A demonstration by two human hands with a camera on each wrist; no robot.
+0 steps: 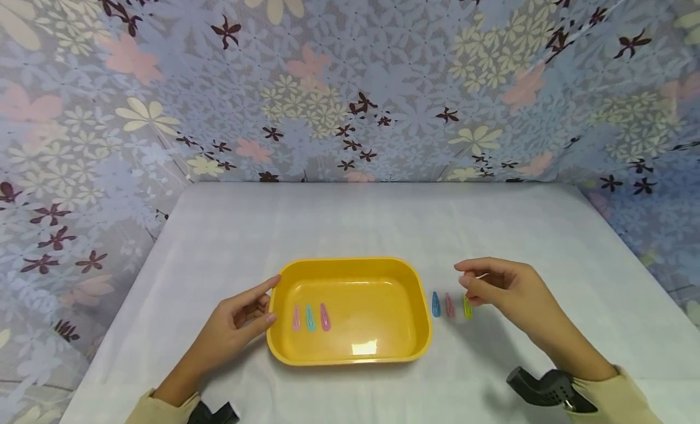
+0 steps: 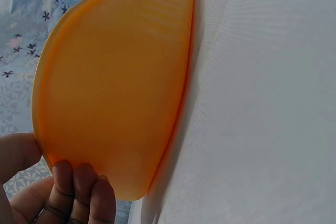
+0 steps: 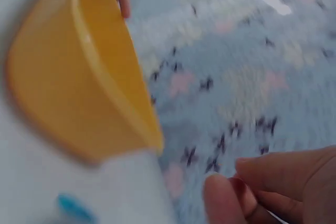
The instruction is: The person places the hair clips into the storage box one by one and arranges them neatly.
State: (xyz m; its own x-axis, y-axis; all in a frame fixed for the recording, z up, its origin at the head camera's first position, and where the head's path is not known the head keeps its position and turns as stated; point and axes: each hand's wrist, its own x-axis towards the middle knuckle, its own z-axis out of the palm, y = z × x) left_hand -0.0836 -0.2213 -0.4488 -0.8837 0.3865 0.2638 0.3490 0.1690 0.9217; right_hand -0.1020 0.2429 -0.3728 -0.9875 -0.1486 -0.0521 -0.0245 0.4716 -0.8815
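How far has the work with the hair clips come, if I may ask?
Apparently done: three hair clips lie side by side inside the yellow tray. In hand: the left hand holds the tray's left edge; the right hand is beside the yellow-green clip, but whether it pinches anything is unclear. Probably remaining, if clips go into the tray: that one, the blue clip and the pink clip.

Yellow tray [image 1: 377,308] flat on tabletop [image 1: 350,223]. Inner clips [image 1: 310,318], left end: pink, teal, pink. Outer clips [image 1: 435,305], just right: blue, pink, lime.
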